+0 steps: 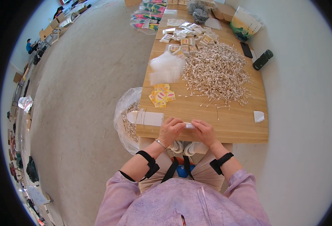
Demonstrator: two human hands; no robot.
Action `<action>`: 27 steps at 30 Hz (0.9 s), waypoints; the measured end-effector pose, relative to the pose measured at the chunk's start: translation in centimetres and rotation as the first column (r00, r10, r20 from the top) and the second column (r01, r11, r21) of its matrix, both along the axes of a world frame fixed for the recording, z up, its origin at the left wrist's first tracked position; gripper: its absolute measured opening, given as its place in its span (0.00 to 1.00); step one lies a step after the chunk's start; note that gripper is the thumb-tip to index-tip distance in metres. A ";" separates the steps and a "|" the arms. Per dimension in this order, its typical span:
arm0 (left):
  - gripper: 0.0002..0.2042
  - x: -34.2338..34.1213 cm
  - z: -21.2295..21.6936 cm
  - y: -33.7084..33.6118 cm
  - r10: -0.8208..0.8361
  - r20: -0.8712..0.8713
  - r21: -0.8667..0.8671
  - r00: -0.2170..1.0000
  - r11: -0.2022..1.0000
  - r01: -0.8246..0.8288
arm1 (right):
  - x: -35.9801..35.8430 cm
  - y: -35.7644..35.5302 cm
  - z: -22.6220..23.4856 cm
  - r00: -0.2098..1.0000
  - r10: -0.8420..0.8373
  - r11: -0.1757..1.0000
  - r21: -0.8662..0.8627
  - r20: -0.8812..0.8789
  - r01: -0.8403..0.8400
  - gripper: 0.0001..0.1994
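Note:
At the table's near edge, my left hand (171, 129) and my right hand (203, 131) are closed on opposite ends of a small white, shiny packet (189, 125). Fingers cover much of it, so its contents cannot be made out. Just left of my left hand lies a flat white card or board (152, 118) with a rounded end. Beyond it are several yellow-and-white printed cards (161, 96) and a stack of clear plastic bags (166, 69). A large loose heap of cotton swabs (218, 71) spreads over the table's middle and right, with stray swabs on its near side.
Filled small packets (188, 37) pile up behind the swabs. Along the wall stand a dark bottle (263, 59), a black phone (246, 49) and a green-and-white bag (245, 24). A plastic sack of swabs (130, 128) sits left of the wooden table (241, 130). A white scrap (259, 116) lies right.

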State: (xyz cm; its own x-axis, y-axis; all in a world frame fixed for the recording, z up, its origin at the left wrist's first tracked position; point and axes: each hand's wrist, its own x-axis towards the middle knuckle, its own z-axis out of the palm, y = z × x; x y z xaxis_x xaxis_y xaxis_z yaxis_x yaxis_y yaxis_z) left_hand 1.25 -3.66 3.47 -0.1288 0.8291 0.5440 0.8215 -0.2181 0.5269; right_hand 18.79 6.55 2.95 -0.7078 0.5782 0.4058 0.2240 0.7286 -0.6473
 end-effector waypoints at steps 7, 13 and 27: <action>0.08 0.0 0.1 0.0 -0.013 -0.068 0.005 0.998 1.000 0.014 | -0.1 0.0 1.4 0.996 -0.003 0.926 0.376 0.087 -0.030 0.09; 0.11 -0.1 0.2 -0.3 -0.044 -0.260 0.002 0.965 0.999 0.046 | 0.1 -0.1 2.1 0.988 -0.012 0.808 0.583 0.151 -0.079 0.10; 0.09 0.1 -2.0 0.4 0.078 0.624 -0.268 0.778 0.956 0.119 | -1.9 0.2 0.2 1.000 -0.010 0.906 -0.422 0.002 0.010 0.07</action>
